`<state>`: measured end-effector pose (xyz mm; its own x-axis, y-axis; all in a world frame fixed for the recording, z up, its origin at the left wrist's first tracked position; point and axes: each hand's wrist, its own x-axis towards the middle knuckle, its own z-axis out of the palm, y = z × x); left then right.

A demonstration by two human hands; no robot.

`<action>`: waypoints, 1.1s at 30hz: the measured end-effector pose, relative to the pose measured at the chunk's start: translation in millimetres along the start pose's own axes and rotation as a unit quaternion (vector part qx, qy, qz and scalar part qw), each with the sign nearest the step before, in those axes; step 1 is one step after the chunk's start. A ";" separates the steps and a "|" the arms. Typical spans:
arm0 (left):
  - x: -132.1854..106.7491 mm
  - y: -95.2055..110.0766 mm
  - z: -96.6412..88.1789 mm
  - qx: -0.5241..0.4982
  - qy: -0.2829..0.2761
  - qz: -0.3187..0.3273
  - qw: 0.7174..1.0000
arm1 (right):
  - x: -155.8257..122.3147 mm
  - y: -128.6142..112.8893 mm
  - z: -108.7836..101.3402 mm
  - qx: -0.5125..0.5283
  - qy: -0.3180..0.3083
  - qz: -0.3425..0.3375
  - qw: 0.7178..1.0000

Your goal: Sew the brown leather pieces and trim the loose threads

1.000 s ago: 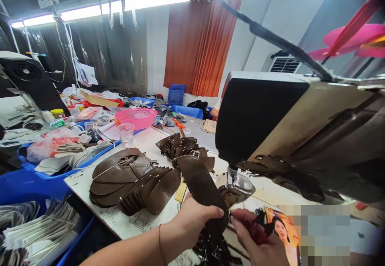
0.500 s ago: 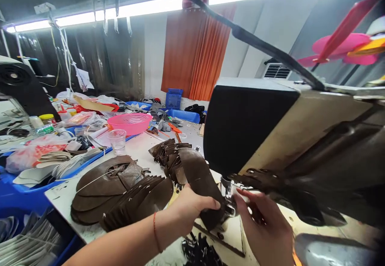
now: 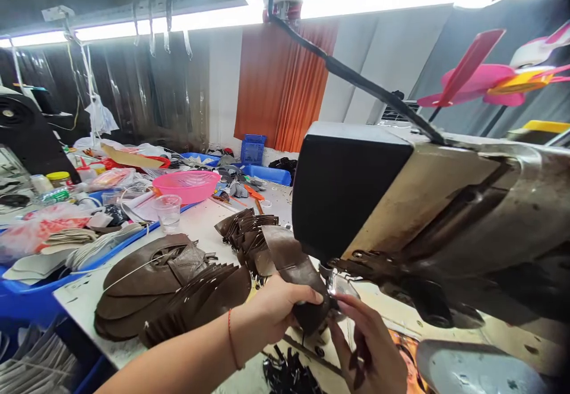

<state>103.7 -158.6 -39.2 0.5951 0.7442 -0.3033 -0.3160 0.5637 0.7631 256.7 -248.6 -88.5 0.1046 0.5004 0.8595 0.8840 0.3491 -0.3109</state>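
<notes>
A curved brown leather piece (image 3: 291, 257) lies under the needle area of a sewing machine (image 3: 351, 198). My left hand (image 3: 285, 305) grips its near part, thumb pressed on top and fingers underneath. My right hand (image 3: 369, 340) is closed at the leather's right edge, index finger above and thumb below, close beside the metal presser foot (image 3: 328, 281). Its fingertips are partly hidden. To the left lie a fanned stack of brown leather pieces (image 3: 209, 299) and larger rounded brown pieces (image 3: 138, 281). Another brown bunch (image 3: 244, 228) sits behind my left hand.
Black trimmings (image 3: 291, 373) lie below my left hand. A clear plastic cup (image 3: 168, 213) and a pink basket (image 3: 187, 186) stand farther back. Blue trays (image 3: 102, 257) of cut pieces line the left. A pink fan (image 3: 481, 79) is at upper right.
My right hand has moved down and left, from beside the presser foot to the leather's edge. The leather has turned slightly, with my left hand still on it. The camera view has shifted.
</notes>
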 end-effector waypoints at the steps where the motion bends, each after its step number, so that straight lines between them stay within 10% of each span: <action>1: 0.4 -0.2 0.3 -0.002 -0.002 -0.001 1.000 | -2.8 -1.1 3.9 0.006 -0.013 -0.025 1.000; 33: 5.7 6.5 9.6 0.029 0.003 0.046 0.999 | 27.2 14.0 -10.6 -0.014 -0.119 -0.120 0.986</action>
<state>112.1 -154.1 -30.5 0.5612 0.7940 -0.2338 -0.3260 0.4717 0.8193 276.7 -238.5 -65.2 -0.2158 0.5789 0.7863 0.8830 0.4595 -0.0960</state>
